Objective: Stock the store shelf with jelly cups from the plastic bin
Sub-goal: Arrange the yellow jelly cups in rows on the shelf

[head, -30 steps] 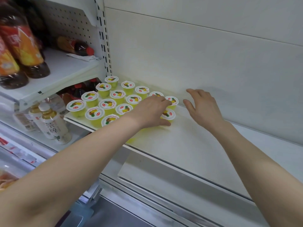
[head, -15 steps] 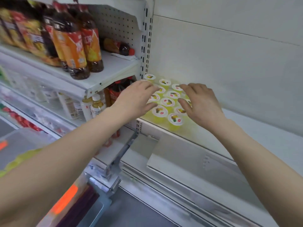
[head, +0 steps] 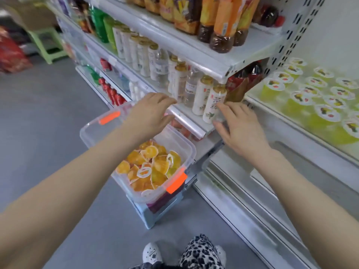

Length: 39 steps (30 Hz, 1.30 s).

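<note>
Landmark: plastic bin (head: 175, 136), clear, orange latches, raised off floor on a support I cannot identify.

- Inside bin: loose heap of jelly cups (head: 149, 167), orange and yellow.
- Left hand (head: 149, 115) above bin's far end, palm down, fingers spread, grip open and empty.
- Right of bin: right hand (head: 239, 129), palm down, fingers loosely extended, grip open and empty, just in front of white tea bottle (head: 212, 105).
- Far right of bin, higher: shelf (head: 291, 121) carrying stocked jelly cups (head: 310, 94) in rows, lids up.
</note>
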### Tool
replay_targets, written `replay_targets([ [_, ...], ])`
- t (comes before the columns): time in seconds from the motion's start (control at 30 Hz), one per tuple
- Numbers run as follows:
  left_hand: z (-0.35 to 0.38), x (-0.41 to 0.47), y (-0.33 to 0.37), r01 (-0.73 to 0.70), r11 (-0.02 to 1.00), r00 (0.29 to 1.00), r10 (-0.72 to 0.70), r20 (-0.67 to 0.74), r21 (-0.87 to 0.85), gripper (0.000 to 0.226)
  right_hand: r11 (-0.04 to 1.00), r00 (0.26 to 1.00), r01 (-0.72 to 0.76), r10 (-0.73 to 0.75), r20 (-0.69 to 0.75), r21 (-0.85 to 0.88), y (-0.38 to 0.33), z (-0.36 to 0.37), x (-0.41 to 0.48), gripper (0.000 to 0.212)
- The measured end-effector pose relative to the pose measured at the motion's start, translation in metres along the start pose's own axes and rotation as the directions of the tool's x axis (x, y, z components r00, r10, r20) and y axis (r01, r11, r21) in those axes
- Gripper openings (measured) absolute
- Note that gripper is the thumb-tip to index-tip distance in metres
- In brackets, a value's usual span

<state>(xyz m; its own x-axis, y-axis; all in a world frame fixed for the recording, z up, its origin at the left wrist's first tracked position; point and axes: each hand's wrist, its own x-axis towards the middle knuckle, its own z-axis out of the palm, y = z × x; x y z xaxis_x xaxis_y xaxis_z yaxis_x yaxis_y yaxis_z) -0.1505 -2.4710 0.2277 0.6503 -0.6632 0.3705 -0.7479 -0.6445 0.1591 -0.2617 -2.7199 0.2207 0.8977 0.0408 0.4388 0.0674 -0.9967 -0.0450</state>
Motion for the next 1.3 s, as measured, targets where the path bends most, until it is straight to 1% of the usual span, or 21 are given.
replay_targets([
  [0.1, 0.012, -0.048, -0.044, 0.189, 0.982, 0.98, -0.189, 0.056, 0.018, 0.039, 0.994, 0.996, 0.07, -0.074, 0.047, 0.08, -0.036, 0.041, 0.006, 0.046],
  [0.2, 0.03, -0.091, -0.081, 0.365, 0.931, 0.922, -0.365, 0.13, 0.03, 0.035, 0.979, 0.974, 0.139, -0.162, 0.158, 0.151, -0.064, 0.076, 0.017, 0.049],
  [0.27, 0.041, -0.113, -0.101, 0.462, 0.886, 0.871, -0.462, 0.171, 0.042, 0.033, 0.968, 0.943, 0.165, -0.211, 0.257, 0.188, -0.076, 0.1, 0.024, 0.052],
  [0.33, 0.052, -0.129, -0.117, 0.544, 0.837, 0.814, -0.545, 0.199, 0.067, 0.032, 0.956, 0.893, 0.192, -0.263, 0.365, 0.221, -0.084, 0.126, 0.033, 0.054],
  [0.4, 0.063, -0.142, -0.128, 0.6, 0.794, 0.767, -0.606, 0.212, 0.098, 0.031, 0.942, 0.837, 0.213, -0.313, 0.448, 0.259, -0.091, 0.154, 0.043, 0.051],
  [0.43, 0.067, -0.146, -0.133, 0.612, 0.781, 0.752, -0.623, 0.214, 0.122, 0.03, 0.935, 0.815, 0.22, -0.333, 0.475, 0.279, -0.095, 0.165, 0.05, 0.05],
  [0.53, 0.081, -0.146, -0.144, 0.61, 0.769, 0.747, -0.638, 0.187, 0.191, 0.029, 0.919, 0.743, 0.255, -0.385, 0.547, 0.3, -0.107, 0.198, 0.075, 0.055],
  [0.6, 0.086, -0.137, -0.15, 0.614, 0.763, 0.741, -0.646, 0.186, 0.205, 0.029, 0.908, 0.703, 0.27, -0.413, 0.579, 0.32, -0.117, 0.221, 0.096, 0.055],
  [0.8, 0.101, -0.121, -0.162, 0.656, 0.734, 0.718, -0.679, 0.153, 0.176, 0.028, 0.906, 0.706, 0.235, -0.409, 0.579, 0.353, -0.152, 0.295, 0.152, 0.051],
  [0.87, 0.108, -0.126, -0.164, 0.658, 0.726, 0.713, -0.686, 0.144, 0.2, 0.025, 0.887, 0.703, 0.276, -0.45, 0.551, 0.371, -0.165, 0.314, 0.161, 0.051],
  [1.0, 0.117, -0.128, -0.168, 0.659, 0.715, 0.701, -0.696, 0.155, 0.235, 0.024, 0.851, 0.639, 0.397, -0.525, 0.562, 0.343, -0.179, 0.344, 0.166, 0.047],
  [1.07, 0.117, -0.128, -0.169, 0.655, 0.716, 0.697, -0.696, 0.173, 0.242, 0.024, 0.843, 0.636, 0.416, -0.538, 0.553, 0.342, -0.18, 0.35, 0.164, 0.043],
  [1.17, 0.114, -0.126, -0.168, 0.644, 0.71, 0.677, -0.703, 0.219, 0.285, 0.028, 0.851, 0.647, 0.398, -0.526, 0.552, 0.343, -0.181, 0.34, 0.163, 0.04],
  [1.23, 0.114, -0.122, -0.168, 0.615, 0.713, 0.659, -0.7, 0.276, 0.337, 0.034, 0.859, 0.65, 0.339, -0.509, 0.565, 0.383, -0.178, 0.325, 0.162, 0.04],
  [1.3, 0.115, -0.113, -0.172, 0.575, 0.732, 0.655, -0.679, 0.331, 0.364, 0.04, 0.853, 0.653, 0.282, -0.506, 0.564, 0.439, -0.17, 0.308, 0.157, 0.04],
])
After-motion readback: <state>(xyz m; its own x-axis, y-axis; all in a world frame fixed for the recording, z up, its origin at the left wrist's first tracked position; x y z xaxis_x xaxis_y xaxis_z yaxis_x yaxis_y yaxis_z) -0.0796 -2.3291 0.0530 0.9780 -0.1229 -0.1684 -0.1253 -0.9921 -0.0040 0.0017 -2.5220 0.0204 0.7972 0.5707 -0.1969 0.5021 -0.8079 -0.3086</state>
